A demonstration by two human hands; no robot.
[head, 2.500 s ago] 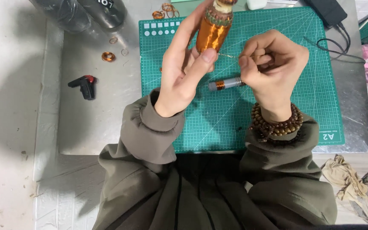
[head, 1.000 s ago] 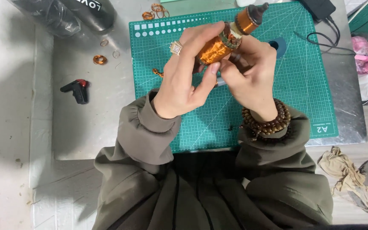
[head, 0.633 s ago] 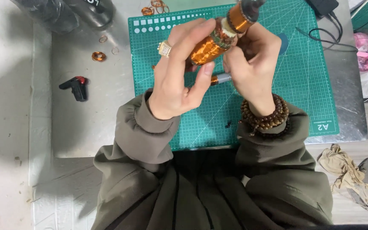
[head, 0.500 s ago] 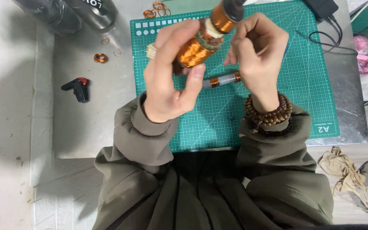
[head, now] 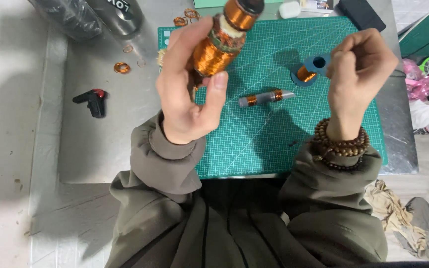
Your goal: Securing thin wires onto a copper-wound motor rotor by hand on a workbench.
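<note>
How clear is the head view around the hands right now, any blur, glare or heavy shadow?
Head view: sharp on the left hand gripping the copper-wound rotor; slight softness on the raised right hand; both hands cast dark shadows on the green cutting mat; mild sheen on the metal table; rotor top cropped by the frame edge.

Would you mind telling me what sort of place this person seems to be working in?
Probably a hobby or repair workbench: a green cutting mat on a metal table, a copper-wound motor armature in the left hand, and a small spool of copper wire nearby.
</note>
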